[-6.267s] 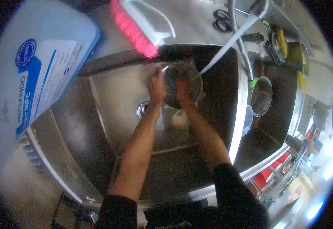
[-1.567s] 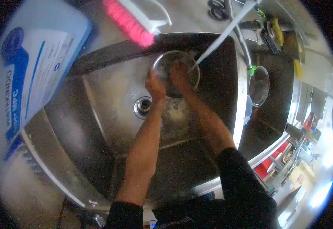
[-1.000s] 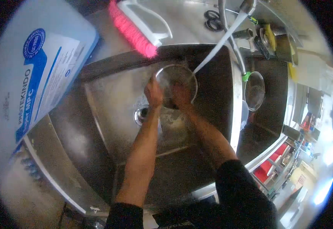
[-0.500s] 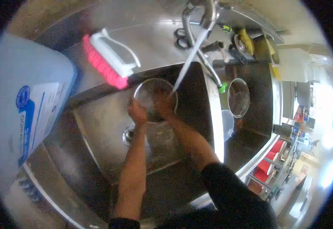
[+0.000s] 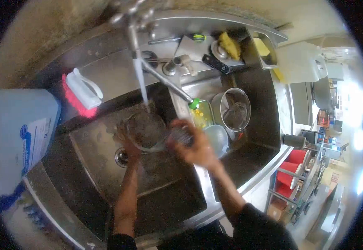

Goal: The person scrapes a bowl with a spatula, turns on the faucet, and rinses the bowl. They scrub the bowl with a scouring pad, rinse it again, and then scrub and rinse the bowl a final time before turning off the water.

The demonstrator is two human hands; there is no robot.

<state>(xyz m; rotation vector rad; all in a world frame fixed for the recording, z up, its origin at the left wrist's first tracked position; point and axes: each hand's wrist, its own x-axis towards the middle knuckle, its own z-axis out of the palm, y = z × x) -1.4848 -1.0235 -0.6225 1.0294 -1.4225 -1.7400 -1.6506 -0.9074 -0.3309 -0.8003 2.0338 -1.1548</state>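
Observation:
A round metal bowl or strainer (image 5: 147,129) is in the left sink basin, under water running from the faucet (image 5: 134,41). My left hand (image 5: 128,143) is closed on its left rim. Raised over the divider between the basins, my right hand (image 5: 196,146) is curled round a small dark scrubber (image 5: 181,135), blurred by motion. In the right basin, a round metal strainer (image 5: 235,109) stands next to a translucent bowl (image 5: 216,141) and a tray with yellow bits (image 5: 201,115).
A pink-bristled brush (image 5: 81,92) lies on the left ledge beside a big blue jug (image 5: 19,129). Behind the basins are a black-handled tool (image 5: 216,63), a yellow cloth (image 5: 229,46) and a metal container (image 5: 262,50). A drain (image 5: 122,157) shows in the left basin.
My right hand has come out of the bowl and moved right, with the dark scrubber now visible in it. My left hand stays at the bowl. The view has turned right.

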